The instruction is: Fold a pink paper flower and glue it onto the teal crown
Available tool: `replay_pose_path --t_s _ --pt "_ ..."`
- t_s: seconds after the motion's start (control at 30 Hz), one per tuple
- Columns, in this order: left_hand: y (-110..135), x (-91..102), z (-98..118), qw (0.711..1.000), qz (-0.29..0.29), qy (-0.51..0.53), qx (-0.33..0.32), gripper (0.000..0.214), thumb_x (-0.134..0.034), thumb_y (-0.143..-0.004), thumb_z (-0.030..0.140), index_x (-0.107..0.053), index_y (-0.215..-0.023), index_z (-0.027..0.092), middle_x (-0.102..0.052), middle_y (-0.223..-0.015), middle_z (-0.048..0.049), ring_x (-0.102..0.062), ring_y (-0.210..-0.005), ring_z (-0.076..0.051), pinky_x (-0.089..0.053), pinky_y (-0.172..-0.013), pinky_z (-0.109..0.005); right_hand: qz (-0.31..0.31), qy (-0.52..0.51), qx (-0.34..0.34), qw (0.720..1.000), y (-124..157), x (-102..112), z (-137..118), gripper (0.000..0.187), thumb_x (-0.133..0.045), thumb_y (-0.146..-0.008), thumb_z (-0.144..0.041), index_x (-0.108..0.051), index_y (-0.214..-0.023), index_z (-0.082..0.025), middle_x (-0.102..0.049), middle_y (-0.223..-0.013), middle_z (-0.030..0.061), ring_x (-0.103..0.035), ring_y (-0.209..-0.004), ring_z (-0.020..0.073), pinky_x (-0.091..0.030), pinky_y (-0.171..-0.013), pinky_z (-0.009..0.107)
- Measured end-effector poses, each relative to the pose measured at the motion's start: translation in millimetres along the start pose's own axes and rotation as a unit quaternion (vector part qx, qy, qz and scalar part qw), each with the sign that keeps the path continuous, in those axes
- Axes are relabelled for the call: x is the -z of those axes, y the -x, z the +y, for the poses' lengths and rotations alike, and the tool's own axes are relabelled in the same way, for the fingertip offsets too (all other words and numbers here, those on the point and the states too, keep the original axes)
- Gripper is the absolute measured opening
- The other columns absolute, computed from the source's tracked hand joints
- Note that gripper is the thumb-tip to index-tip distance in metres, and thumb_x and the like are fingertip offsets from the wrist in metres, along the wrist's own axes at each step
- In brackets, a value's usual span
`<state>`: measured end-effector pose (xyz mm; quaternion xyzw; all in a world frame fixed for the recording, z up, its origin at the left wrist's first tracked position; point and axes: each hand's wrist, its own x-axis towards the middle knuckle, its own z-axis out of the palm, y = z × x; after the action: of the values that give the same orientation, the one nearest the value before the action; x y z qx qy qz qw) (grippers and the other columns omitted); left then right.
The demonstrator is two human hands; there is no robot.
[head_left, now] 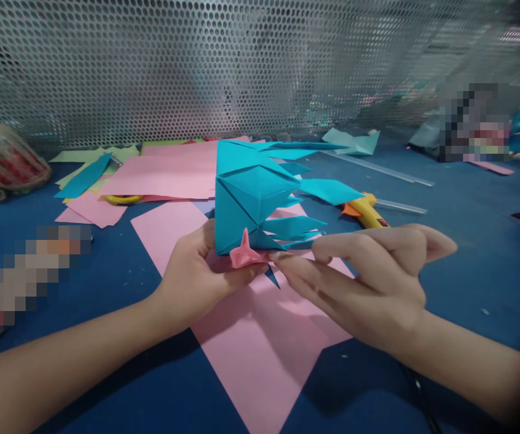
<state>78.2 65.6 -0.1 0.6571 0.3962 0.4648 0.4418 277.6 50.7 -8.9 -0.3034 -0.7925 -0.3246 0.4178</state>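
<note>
The turquoise origami model is held aloft, its creased, squarish body upright; long pointed flaps splay rightward. The small pink origami piece sits at the model's lower edge, one spike up; whether they touch is unclear.

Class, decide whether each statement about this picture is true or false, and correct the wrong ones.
1. The left hand holds a folded blue paper shape. True.
2. The sheet beneath the hands is green. False: it is a pink sheet.
3. The right hand touches a small pink folded piece. True.
4. The right hand is gripping a yellow tool. False: the yellow tool lies on the table, beyond that hand.
5. A perforated screen rises behind the table. True.
6. A clear container stands at the picture's right edge. False: the clear container is at the left edge.
</note>
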Motion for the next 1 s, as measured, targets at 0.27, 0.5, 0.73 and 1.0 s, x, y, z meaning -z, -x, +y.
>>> replay_pose_path --t_s 0.27,0.5,0.73,1.0 --pt "0.2 -0.3 0.2 1.000 0.004 -0.001 -0.001 0.014 -0.076 -0.067 0.019 -0.073 -0.079 0.026 -0.078 -0.100 0.0007 -0.072 -0.093 -0.023 -0.058 -0.082 -0.032 0.013 0.003 0.006 1.000 0.9 -2.2 1.5 0.019 -0.076 -0.080 -0.015 -0.061 -0.078 -0.027 -0.058 -0.071 -0.0061 -0.050 -0.072 0.0143 -0.028 -0.070 0.035" --pt "-0.5 -0.3 -1.8 1.000 0.001 -0.003 -0.002 0.015 -0.076 -0.068 0.019 -0.073 -0.082 0.025 -0.077 -0.103 0.0006 -0.072 -0.095 -0.023 -0.058 -0.083 -0.031 0.010 -0.003 0.003 1.000 -4.9 -1.1 -0.8 0.023 -0.074 -0.080 -0.014 -0.057 -0.073 -0.027 -0.057 -0.067 -0.0075 -0.047 -0.067 0.0143 -0.026 -0.068 0.035" --pt "-0.6 -0.8 -1.1 1.000 0.005 -0.005 0.001 0.015 -0.076 -0.067 0.020 -0.073 -0.081 0.025 -0.078 -0.101 0.0002 -0.072 -0.094 -0.024 -0.058 -0.083 -0.033 -0.017 0.001 0.032 0.999 -4.2 2.4 4.1 0.015 -0.071 -0.084 -0.017 -0.060 -0.082 -0.027 -0.059 -0.069 -0.0072 -0.044 -0.067 0.0151 -0.027 -0.066 0.036" --pt "0.9 0.0 -2.0 1.000 -0.001 0.005 -0.005 0.015 -0.075 -0.069 0.021 -0.072 -0.082 0.026 -0.078 -0.101 0.0013 -0.072 -0.095 -0.023 -0.058 -0.085 -0.033 -0.042 0.008 0.028 0.999 -1.0 7.5 6.1 0.010 -0.072 -0.085 -0.025 -0.063 -0.087 -0.027 -0.059 -0.071 -0.0060 -0.048 -0.068 0.0152 -0.031 -0.068 0.036"
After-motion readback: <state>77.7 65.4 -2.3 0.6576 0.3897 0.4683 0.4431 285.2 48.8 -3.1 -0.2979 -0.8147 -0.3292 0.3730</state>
